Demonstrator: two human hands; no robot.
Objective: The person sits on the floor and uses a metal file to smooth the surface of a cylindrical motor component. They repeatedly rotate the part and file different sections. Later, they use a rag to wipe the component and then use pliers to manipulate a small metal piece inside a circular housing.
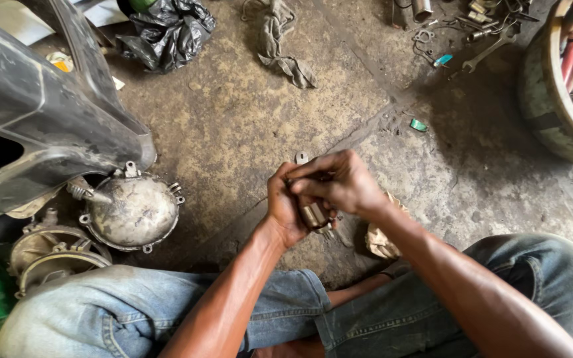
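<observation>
My left hand [285, 211] and my right hand [341, 183] are clasped together over a small greasy metal part [314, 215], held above a stained concrete floor. A lug of the part [301, 158] sticks out above my fingers. My right hand wraps over the top, my left grips from below. Most of the part is hidden by my fingers. My knees in blue jeans [167, 305] frame the bottom of the view.
A round metal engine cover [132, 212] and another casing [51, 255] lie at left beside a black plastic panel [34, 113]. A crumpled rag [381, 238] sits under my right wrist. Black bag [167, 33], grey cloth [280, 40], wrenches [485, 50], tub of tools [565, 93].
</observation>
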